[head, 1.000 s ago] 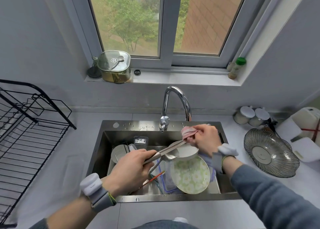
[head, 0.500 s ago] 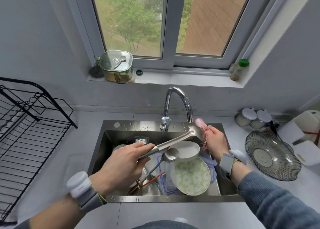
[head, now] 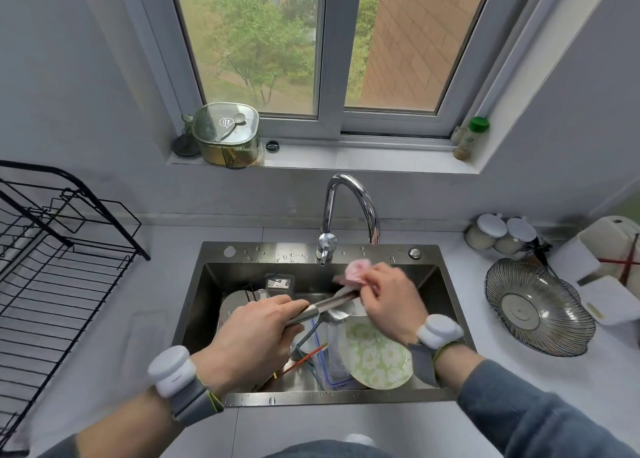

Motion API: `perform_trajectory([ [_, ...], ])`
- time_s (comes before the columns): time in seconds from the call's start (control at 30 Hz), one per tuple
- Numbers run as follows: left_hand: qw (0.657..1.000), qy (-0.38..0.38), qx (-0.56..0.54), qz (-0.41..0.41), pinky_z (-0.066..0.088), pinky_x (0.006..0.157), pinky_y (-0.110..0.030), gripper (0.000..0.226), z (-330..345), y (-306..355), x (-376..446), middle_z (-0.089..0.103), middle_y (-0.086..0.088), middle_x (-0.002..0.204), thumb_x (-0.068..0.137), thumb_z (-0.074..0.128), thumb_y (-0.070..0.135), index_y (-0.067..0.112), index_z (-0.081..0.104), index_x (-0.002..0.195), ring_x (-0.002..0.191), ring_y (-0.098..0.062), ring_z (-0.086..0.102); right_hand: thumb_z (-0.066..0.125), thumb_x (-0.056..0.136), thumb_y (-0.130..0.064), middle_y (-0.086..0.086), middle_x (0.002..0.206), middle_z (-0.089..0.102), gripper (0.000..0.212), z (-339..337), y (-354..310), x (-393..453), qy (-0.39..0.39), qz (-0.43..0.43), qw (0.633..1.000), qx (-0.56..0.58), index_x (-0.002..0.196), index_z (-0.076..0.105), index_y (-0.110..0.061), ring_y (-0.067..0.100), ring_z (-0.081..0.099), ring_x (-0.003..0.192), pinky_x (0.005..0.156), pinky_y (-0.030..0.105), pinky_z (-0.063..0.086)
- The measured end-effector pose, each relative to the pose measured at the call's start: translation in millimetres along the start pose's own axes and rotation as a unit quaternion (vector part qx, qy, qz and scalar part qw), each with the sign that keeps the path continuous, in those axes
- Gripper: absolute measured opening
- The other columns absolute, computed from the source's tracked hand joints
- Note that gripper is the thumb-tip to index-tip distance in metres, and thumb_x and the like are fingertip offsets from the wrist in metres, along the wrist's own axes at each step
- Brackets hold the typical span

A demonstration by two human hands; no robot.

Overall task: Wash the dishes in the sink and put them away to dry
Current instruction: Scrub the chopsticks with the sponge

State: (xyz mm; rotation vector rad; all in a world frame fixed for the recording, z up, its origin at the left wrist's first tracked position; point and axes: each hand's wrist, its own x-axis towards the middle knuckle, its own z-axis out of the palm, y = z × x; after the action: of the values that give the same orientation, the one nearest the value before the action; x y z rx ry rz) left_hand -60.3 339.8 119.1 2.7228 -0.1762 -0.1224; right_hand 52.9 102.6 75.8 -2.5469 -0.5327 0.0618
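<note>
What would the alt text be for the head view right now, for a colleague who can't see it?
Over a steel sink full of dishes, the left hand grips a metal ladle by its handle while the right hand rubs a pink cloth on its bowl end. A floral plate lies below; a black drying rack stands at left.

- A two-pane window [head: 322, 45] is set in the grey wall [head: 69, 76]; trees and a brick building are seen through it in daylight.
- A white sill [head: 346, 158] runs directly below the window.
- A pale grey countertop [head: 114, 319] is located well below the window.
</note>
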Motion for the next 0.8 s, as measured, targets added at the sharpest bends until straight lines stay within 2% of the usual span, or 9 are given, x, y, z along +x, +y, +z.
perform_trajectory([
  [0.1, 1.000, 0.000, -0.008, -0.009, 0.052, 0.086, -0.034, 0.031, 6, 4, 4, 0.062, 0.017, 0.110, 0.100, 0.050, 0.043, 0.041, 0.054, 0.131, 0.103, -0.013, 0.061, 0.051, 0.096, -0.032, -0.015, 0.105, 0.063, 0.026, 19, -43, -18, -0.035, -0.043, 0.997, 0.056, 0.108, 0.074, -0.031, 0.010, 0.053, 0.098, 0.090, 0.026, 0.043],
  [0.17, 1.000, 0.012, -0.020, -0.021, 0.051, 0.086, -0.032, 0.032, 7, 5, 7, 0.064, 0.016, 0.111, 0.100, 0.053, 0.042, 0.040, 0.057, 0.131, 0.105, -0.013, 0.061, 0.052, 0.096, -0.033, -0.017, 0.109, 0.063, 0.027, 26, -61, -23, -0.019, -0.058, 0.995, 0.084, 0.113, 0.074, -0.032, 0.007, 0.053, 0.101, 0.092, 0.020, 0.042],
  [0.27, 0.998, 0.032, -0.037, -0.037, 0.053, 0.088, -0.038, 0.030, 4, 5, 8, 0.067, 0.015, 0.114, 0.098, 0.056, 0.042, 0.039, 0.059, 0.128, 0.106, -0.014, 0.062, 0.054, 0.093, -0.029, -0.018, 0.117, 0.064, 0.034, 23, -59, -19, -0.009, -0.079, 0.992, 0.101, 0.120, 0.073, -0.032, 0.005, 0.054, 0.108, 0.097, 0.016, 0.040],
  [0.43, 0.998, 0.036, -0.038, -0.046, 0.054, 0.091, -0.039, 0.032, -2, 5, 6, 0.067, 0.017, 0.116, 0.100, 0.055, 0.043, 0.038, 0.059, 0.131, 0.108, -0.013, 0.061, 0.049, 0.089, -0.028, -0.015, 0.118, 0.066, 0.039, 11, -10, 3, 0.017, -0.053, 0.998, 0.017, 0.120, 0.072, -0.029, 0.014, 0.056, 0.104, 0.096, 0.034, 0.049],
  [0.53, 0.997, 0.039, -0.048, -0.042, 0.053, 0.095, -0.035, 0.034, -1, 9, 3, 0.067, 0.018, 0.120, 0.100, 0.056, 0.042, 0.038, 0.059, 0.133, 0.112, -0.011, 0.060, 0.059, 0.092, -0.016, -0.013, 0.119, 0.067, 0.033, 9, 9, 10, 0.041, -0.024, 0.999, -0.008, 0.120, 0.074, -0.026, 0.017, 0.056, 0.101, 0.096, 0.036, 0.049],
  [0.63, 0.994, 0.048, -0.085, -0.045, 0.052, 0.091, -0.032, 0.029, 1, 15, 7, 0.071, 0.015, 0.111, 0.100, 0.059, 0.038, 0.035, 0.065, 0.128, 0.104, -0.011, 0.063, 0.060, 0.096, -0.017, -0.014, 0.115, 0.069, 0.028, 10, -13, 3, 0.052, -0.007, 0.998, 0.043, 0.116, 0.075, -0.029, 0.014, 0.057, 0.105, 0.097, 0.031, 0.047],
  [0.73, 0.989, 0.042, -0.121, -0.072, 0.049, 0.080, -0.027, 0.024, -1, 22, 16, 0.075, 0.010, 0.102, 0.099, 0.061, 0.033, 0.030, 0.070, 0.121, 0.092, -0.013, 0.065, 0.060, 0.096, -0.021, -0.020, 0.114, 0.068, 0.028, 19, -54, -14, 0.048, -0.050, 0.991, 0.118, 0.116, 0.075, -0.034, 0.006, 0.056, 0.106, 0.096, 0.022, 0.043],
  [0.8, 0.986, 0.028, -0.138, -0.088, 0.047, 0.074, -0.023, 0.017, -1, 20, 21, 0.076, 0.008, 0.096, 0.100, 0.059, 0.030, 0.028, 0.073, 0.109, 0.083, -0.009, 0.064, 0.062, 0.096, -0.023, -0.021, 0.117, 0.068, 0.027, 24, -71, -25, 0.062, -0.051, 0.983, 0.163, 0.117, 0.077, -0.031, 0.002, 0.056, 0.109, 0.099, 0.018, 0.043],
])
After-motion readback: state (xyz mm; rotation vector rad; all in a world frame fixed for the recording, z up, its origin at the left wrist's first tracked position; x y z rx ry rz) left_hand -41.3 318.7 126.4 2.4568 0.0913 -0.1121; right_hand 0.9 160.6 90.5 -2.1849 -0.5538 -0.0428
